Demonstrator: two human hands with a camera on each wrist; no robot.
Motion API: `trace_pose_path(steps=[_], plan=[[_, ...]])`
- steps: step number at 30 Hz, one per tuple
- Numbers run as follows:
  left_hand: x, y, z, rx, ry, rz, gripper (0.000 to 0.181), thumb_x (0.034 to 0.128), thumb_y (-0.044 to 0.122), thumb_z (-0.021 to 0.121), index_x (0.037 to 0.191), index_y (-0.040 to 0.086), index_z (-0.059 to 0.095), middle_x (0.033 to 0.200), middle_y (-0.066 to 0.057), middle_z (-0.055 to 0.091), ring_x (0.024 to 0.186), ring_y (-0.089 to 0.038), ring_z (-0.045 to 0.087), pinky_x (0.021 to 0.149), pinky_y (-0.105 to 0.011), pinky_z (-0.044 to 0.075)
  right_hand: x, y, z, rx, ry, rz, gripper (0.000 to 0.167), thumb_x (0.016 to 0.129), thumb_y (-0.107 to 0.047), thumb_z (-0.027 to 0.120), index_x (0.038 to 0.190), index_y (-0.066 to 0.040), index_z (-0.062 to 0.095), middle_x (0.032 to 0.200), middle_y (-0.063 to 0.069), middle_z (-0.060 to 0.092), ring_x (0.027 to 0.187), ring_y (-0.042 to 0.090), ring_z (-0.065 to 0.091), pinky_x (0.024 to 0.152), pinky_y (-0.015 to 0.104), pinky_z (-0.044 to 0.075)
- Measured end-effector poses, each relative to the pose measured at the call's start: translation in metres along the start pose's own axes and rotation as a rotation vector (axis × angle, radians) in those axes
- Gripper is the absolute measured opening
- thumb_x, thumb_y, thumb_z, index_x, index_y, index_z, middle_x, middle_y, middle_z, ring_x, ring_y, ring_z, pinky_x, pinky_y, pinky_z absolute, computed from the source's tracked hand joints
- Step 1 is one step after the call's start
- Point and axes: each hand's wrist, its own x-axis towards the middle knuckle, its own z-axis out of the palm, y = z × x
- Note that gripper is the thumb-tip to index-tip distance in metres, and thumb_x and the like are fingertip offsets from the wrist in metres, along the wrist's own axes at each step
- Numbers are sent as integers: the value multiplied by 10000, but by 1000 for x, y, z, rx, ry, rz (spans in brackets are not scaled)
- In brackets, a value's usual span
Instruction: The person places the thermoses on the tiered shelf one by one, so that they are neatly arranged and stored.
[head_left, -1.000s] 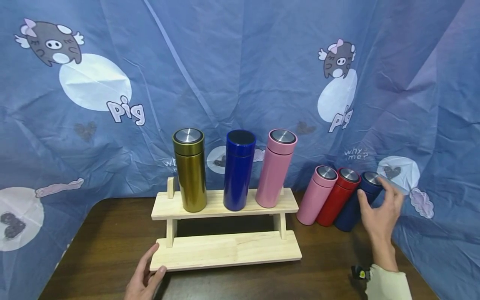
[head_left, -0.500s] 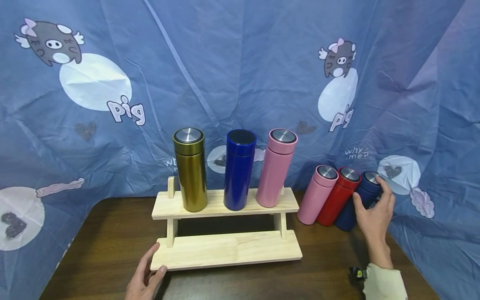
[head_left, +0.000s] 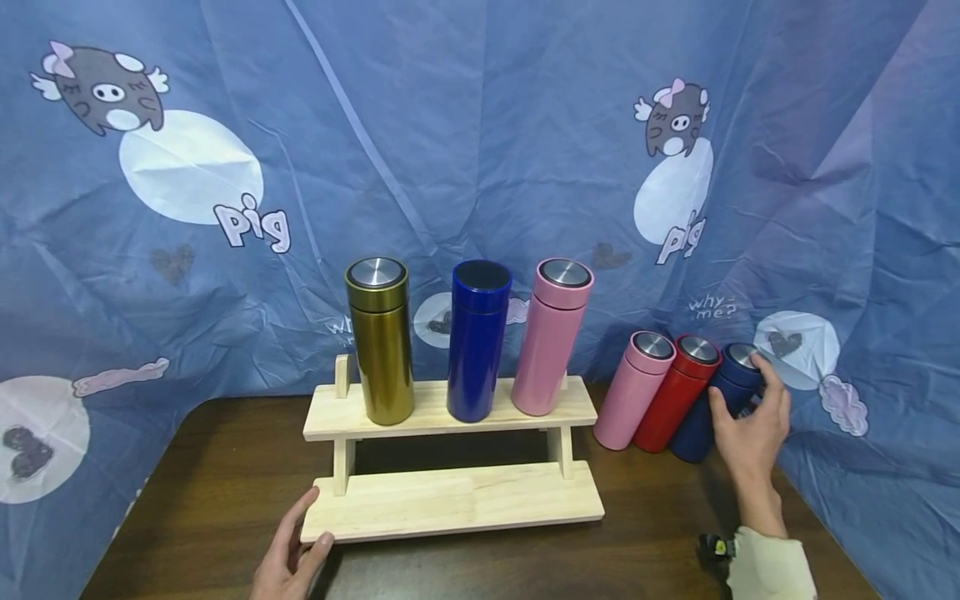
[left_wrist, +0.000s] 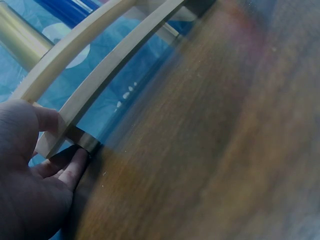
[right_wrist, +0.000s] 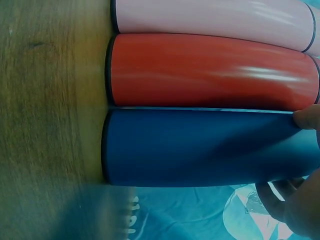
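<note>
My left hand grips the left end of the two-tier wooden display stand at its lower shelf. In the left wrist view, fingers hold the shelf end from both sides. My right hand holds the upper part of a navy thermos bottle, which stands upright on the table. In the right wrist view the thumb lies on the navy bottle's side toward the red thermos bottle, with other fingers on the far side. Red and pink thermos bottles stand beside it in a row.
Gold, bright blue and pink thermos bottles stand on the stand's upper shelf. A blue printed curtain hangs behind and to the sides of the brown table. A small black object is by the right sleeve.
My right hand has moved left from beside the navy bottle and closed round it. The bottles and the stand have stayed in place, as has my left hand.
</note>
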Motion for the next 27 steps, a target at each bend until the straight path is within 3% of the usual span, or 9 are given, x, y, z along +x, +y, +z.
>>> trace_pose_path(steps=[7,10,13,15,17,21,27], plan=[[1,1,0,18,5,-19,686,1120,129,678,1703,2,339,1568,-412,515,1110,91,585,893,-122,496,4,-2,-4,-1,37,-6,765,864,-30,892,1562,-195,628,1362,338,624,1173,415,646,875,97,387],[1,0,1,19,12,-13,683,1117,123,681,1699,0,346,1545,-412,537,1102,80,595,887,-124,499,6,-6,-7,-2,57,-21,760,864,-34,893,1560,-204,638,1371,319,636,1159,222,627,875,92,403],[0,-1,1,14,24,38,657,1113,88,671,1678,-33,359,1491,-426,572,1072,85,601,865,-130,511,10,-13,-11,-2,87,-40,758,853,-45,897,1549,-223,655,1352,284,655,1150,-25,520,883,94,404],[-1,-3,2,14,31,70,641,1113,72,662,1666,-53,363,1465,-433,584,1054,95,597,853,-133,514,12,-19,-15,3,112,-55,755,841,-45,897,1539,-224,668,1304,192,685,1149,-113,465,891,95,401],[-2,-4,2,14,35,95,630,1115,67,655,1659,-62,364,1444,-436,594,1047,99,597,846,-133,517,15,-27,-20,7,137,-67,751,832,-43,896,1529,-216,676,1247,8,679,1162,-144,453,898,98,400],[-2,-5,2,-5,43,126,618,1110,44,651,1648,-72,370,1415,-444,606,1054,100,601,848,-123,515,20,-48,-31,22,174,-74,733,830,-43,886,1520,-177,679,1239,-308,475,1179,-135,468,905,97,409],[-2,-7,2,-9,39,130,625,1115,59,652,1653,-67,361,1442,-458,582,1070,112,589,857,-112,506,21,-80,-48,32,170,-74,724,846,-54,862,1535,-151,661,1261,-336,456,1191,-123,476,930,104,419]])
